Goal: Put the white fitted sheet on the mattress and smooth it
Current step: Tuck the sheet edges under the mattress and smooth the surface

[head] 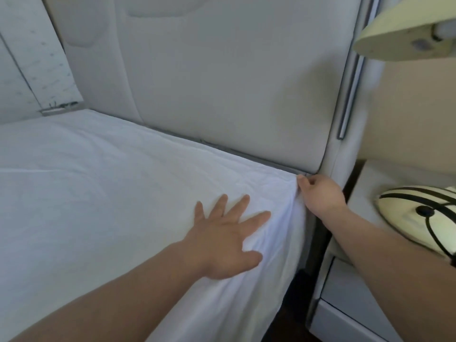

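Head view: the sheet [111, 183] was already spread over the mattress. It was pressed flat by the left hand [227, 239], fingers splayed, while its corner by the headboard [222, 82] was pinched by the right hand [319, 193]. If released untucked, that corner could probably spring back.

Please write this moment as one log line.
left hand: flat on fitted sheet | right hand: pinches sheet corner by headboard
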